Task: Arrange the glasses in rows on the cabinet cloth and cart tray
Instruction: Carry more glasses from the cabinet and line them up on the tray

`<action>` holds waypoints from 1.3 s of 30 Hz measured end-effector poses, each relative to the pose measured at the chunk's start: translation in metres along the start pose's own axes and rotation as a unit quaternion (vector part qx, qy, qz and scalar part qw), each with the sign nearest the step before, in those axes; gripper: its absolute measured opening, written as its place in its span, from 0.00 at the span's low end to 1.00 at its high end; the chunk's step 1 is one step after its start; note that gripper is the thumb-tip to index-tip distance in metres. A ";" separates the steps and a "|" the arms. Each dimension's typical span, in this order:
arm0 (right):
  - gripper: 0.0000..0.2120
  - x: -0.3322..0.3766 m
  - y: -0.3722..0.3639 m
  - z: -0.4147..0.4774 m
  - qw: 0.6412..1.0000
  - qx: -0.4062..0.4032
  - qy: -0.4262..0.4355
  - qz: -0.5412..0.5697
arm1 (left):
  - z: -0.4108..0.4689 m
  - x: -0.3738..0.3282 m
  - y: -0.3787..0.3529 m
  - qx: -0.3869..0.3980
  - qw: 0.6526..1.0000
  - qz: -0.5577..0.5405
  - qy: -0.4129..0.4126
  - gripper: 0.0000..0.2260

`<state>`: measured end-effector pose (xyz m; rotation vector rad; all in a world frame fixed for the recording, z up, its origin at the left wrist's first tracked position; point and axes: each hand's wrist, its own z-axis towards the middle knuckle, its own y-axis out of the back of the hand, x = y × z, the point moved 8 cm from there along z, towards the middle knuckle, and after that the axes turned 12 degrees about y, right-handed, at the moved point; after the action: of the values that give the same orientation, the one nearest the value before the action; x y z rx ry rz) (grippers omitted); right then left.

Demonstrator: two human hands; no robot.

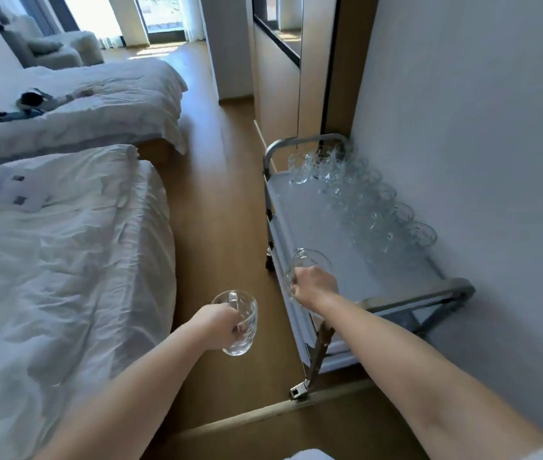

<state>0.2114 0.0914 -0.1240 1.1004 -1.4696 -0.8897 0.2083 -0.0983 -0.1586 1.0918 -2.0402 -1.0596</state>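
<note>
Centrally, the left hand (220, 325) grip curls round one handled glass (243, 318) above the open floor strip (223, 210) right of the bed (64, 260); the right hand (316, 283) grip clasps a second glass (308, 258) over the cart tray (300, 220) at its near-left edge. Rowed glasses (363, 200), too blurred to count, line its right edge.

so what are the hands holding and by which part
Left hand grips a glass mug by its handle. Right hand grips a second mug over the cart tray; where exactly is hidden.
</note>
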 end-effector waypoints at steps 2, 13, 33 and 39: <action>0.11 -0.028 0.000 0.014 1.000 0.001 -0.026 0.002 | 0.029 -0.015 0.009 0.012 1.000 0.004 -0.020 0.12; 0.11 -0.102 -0.007 0.133 0.989 0.030 -0.147 -0.004 | 0.212 -0.014 0.103 -0.021 0.991 0.041 -0.128 0.11; 0.12 -0.149 0.001 0.314 0.966 0.009 -0.257 0.030 | 0.458 -0.024 0.214 -0.010 0.938 0.160 -0.306 0.08; 0.10 -0.175 0.011 0.336 0.955 -0.001 -0.296 0.038 | 0.486 -0.048 0.222 -0.060 0.900 0.212 -0.375 0.13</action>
<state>-0.1162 0.2535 -0.2255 0.7975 -1.9793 -1.2323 -0.2331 0.1994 -0.2243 0.1192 -2.5720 -1.4785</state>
